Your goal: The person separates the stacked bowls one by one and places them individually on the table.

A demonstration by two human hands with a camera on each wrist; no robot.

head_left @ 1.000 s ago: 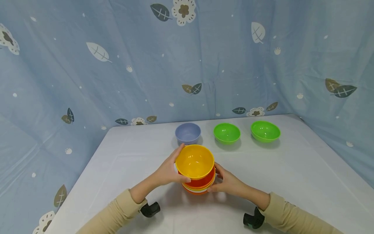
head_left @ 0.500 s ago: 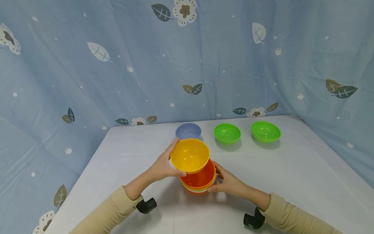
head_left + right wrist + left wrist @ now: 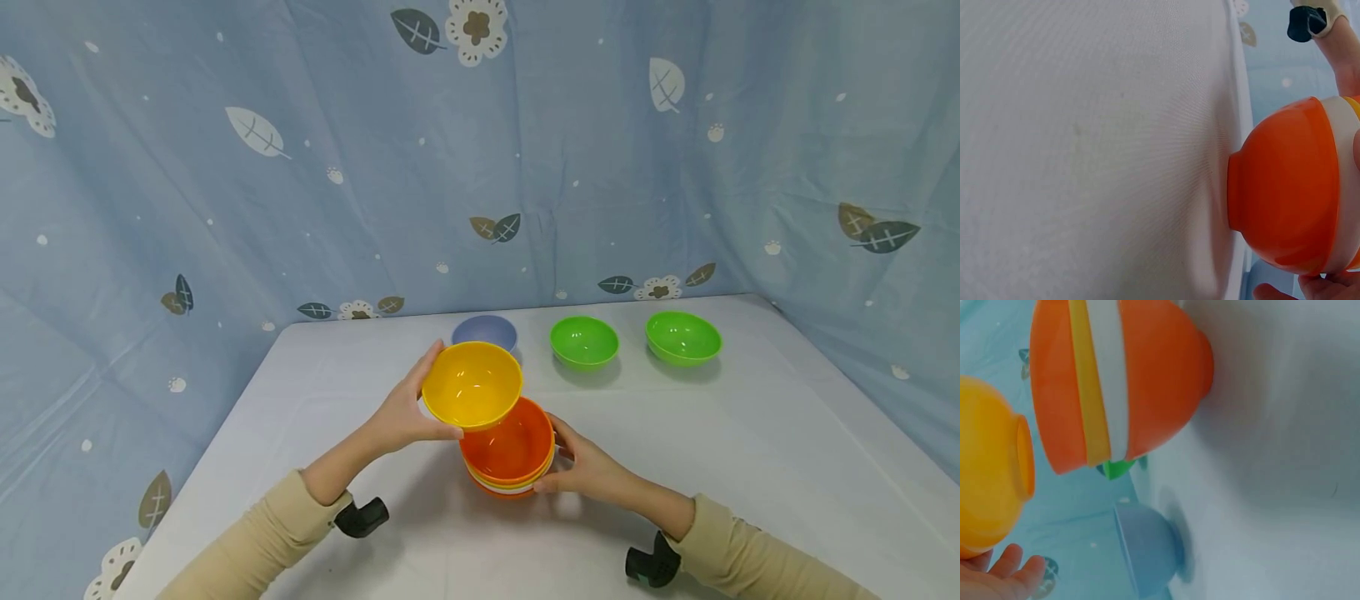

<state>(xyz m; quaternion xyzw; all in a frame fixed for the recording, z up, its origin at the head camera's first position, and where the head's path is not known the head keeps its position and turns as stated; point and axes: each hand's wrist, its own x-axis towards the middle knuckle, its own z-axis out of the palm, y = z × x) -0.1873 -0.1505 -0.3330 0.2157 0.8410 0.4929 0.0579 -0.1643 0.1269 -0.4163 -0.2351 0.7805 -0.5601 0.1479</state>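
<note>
My left hand (image 3: 401,417) grips a yellow bowl (image 3: 472,387) by its side, thumb in front and fingers behind. The bowl is raised above and left of a stack of nested bowls (image 3: 510,446), overlapping its rim in the head view. An orange bowl is on top of the stack; yellow and white rims show beneath it, then an orange bowl (image 3: 1288,187) at the bottom. In the left wrist view a gap separates the yellow bowl (image 3: 988,462) from the stack. My right hand (image 3: 588,467) holds the right side of the stack, thumb toward the front.
A blue bowl (image 3: 485,331) stands behind the yellow one, partly covered by it. Two green bowls, one in the middle (image 3: 585,342) and one farther right (image 3: 683,338), sit along the back of the white table (image 3: 750,483). A patterned blue curtain (image 3: 360,183) hangs behind.
My left hand has lifted the yellow bowl up and to the left, away from the stack, uncovering more of the top orange bowl. The right hand and the stack have stayed in place.
</note>
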